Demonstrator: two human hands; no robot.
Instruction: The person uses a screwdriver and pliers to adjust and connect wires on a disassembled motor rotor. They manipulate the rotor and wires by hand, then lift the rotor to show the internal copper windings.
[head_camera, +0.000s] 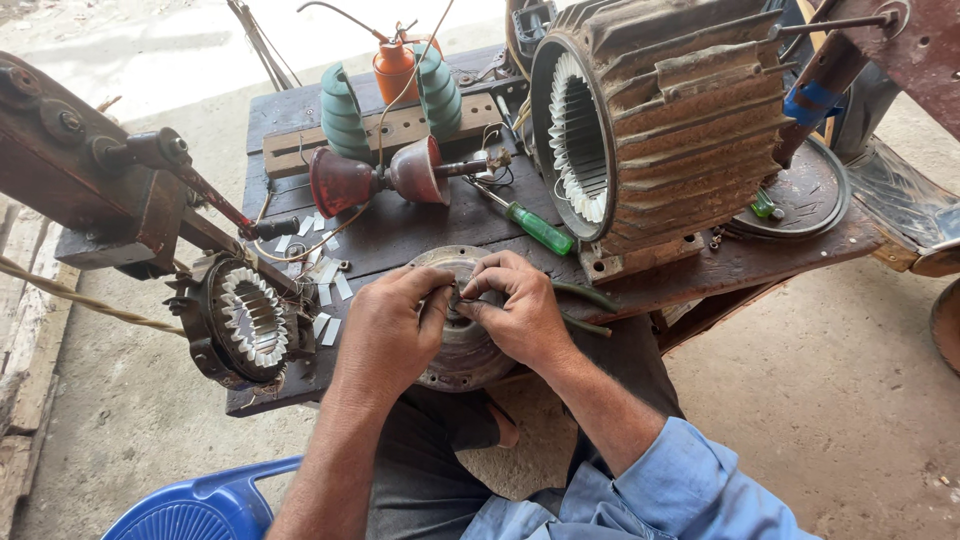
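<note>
A round grey metal motor cover (462, 352) lies at the near edge of the dark wooden bench (400, 232). Both my hands rest on top of it. My left hand (392, 328) and my right hand (512, 308) meet at the cover's centre, fingertips pinched together on a small part that I cannot make out. Two thin dark rods (585, 296) stick out to the right from under my right hand.
A big rusty ribbed motor housing (655, 120) stands at back right, a small stator (248, 320) in a clamp at left. A green-handled screwdriver (535, 228), red cone-shaped winding formers (380, 178), green ribbed formers (342, 115), an orange oil can (394, 66) and white paper strips (325, 290) lie on the bench. A blue plastic stool (195, 505) sits below.
</note>
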